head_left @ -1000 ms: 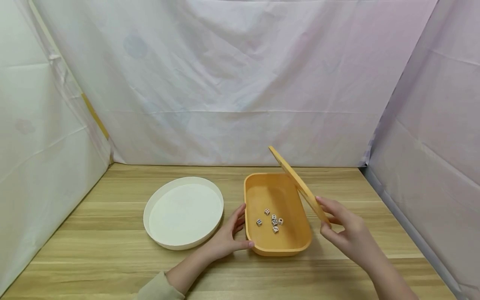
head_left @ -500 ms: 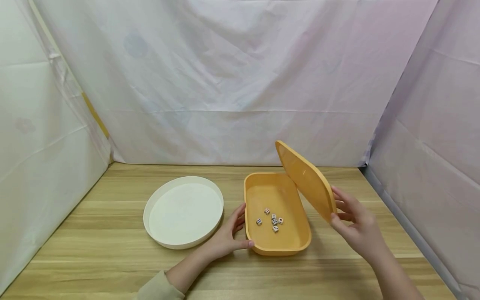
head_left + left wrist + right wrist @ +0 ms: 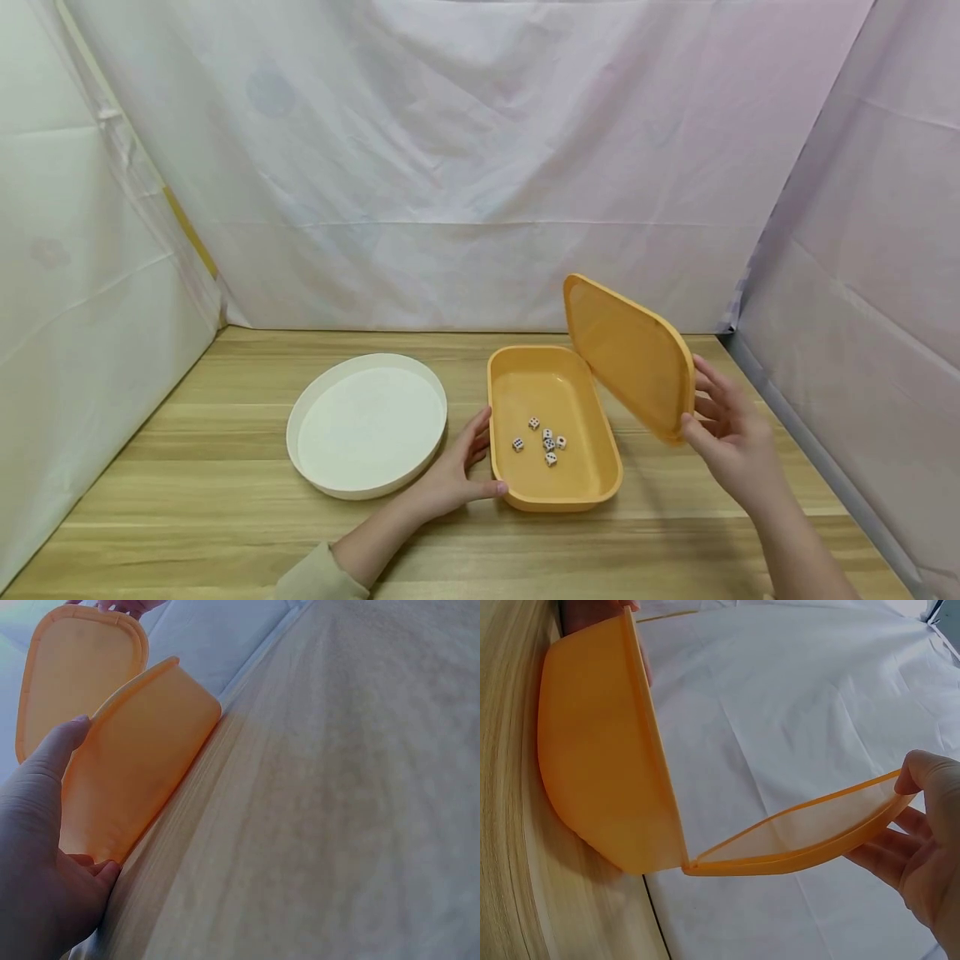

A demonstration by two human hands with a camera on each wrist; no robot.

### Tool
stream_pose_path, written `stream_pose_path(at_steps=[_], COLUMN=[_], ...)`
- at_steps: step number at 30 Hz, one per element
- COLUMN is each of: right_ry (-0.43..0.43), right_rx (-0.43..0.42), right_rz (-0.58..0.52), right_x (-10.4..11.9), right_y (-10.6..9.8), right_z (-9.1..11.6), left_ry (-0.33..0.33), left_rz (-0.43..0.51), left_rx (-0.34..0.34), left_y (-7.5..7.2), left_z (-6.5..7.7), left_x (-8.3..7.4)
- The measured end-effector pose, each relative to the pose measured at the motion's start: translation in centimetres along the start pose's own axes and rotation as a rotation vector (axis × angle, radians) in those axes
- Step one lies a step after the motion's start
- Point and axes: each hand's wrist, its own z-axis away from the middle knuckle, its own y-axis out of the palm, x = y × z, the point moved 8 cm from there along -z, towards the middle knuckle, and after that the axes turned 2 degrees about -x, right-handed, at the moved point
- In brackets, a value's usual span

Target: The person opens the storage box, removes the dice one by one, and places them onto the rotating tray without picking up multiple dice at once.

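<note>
An open yellow plastic container (image 3: pixel 558 500) stands on the table with several white dice (image 3: pixel 550 445) on its floor. My left hand (image 3: pixel 450 479) steadies it by the near left corner: the thumb lies at the rim and the other fingers press low against the side, as the left wrist view shows. My right hand (image 3: pixel 731 437) pinches the edge of the matching yellow lid (image 3: pixel 633 358), thumb on its inner face and fingers behind. Raised and tilted, the lid has its lower edge meeting the container's far right rim (image 3: pixel 682 855).
A round white shallow tray (image 3: pixel 367 429) lies left of the container, close to the left forearm. White cloth (image 3: pixel 480 167) hangs behind the wood-grain table (image 3: pixel 225 517) and along both sides.
My right hand has moved right and slightly up, swinging the lid away from the container so its inner face turns toward the head camera. Left hand, container and dice have stayed put.
</note>
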Motion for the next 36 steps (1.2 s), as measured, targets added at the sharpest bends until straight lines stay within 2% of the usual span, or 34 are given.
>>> stream_pose_path(at_steps=[4,9,14,17,20,25,32,36], right_ry=[0.079,0.062,0.034,0.055,0.090,0.177,0.284,0.307], right_rx=[-0.004,-0.043,-0.065,-0.085,-0.090,-0.094,-0.156,-0.180], right_rz=[-0.039,-0.095,-0.266,-0.329,-0.340,-0.293,-0.222,-0.265], right_x=[-0.6,-0.9,-1.2,-1.6,-2.0,-2.9,-4.6,-5.3], right_y=[-0.6,-1.4,-2.0,-2.4,-2.7,-2.9,-3.8,-4.3], right_z=[-0.1,-0.3,-0.6,-0.7,-0.7,-0.5,-0.1,-0.1], left_ry=[0.001,0.001,0.003,0.007,0.008,0.010,0.013,0.006], left_rz=[-0.003,-0.005,-0.007,-0.006,-0.003,0.001,0.003,-0.002], left_rx=[0.003,0.007,0.009,0.009,0.008,0.006,0.007,0.006], left_y=[0.0,0.0,0.0,-0.1,-0.1,0.0,0.1,0.0], left_z=[0.0,0.1,0.1,0.2,0.2,0.2,0.3,0.3], left_x=[0.1,0.1,0.1,0.1,0.0,-0.1,-0.2,-0.2])
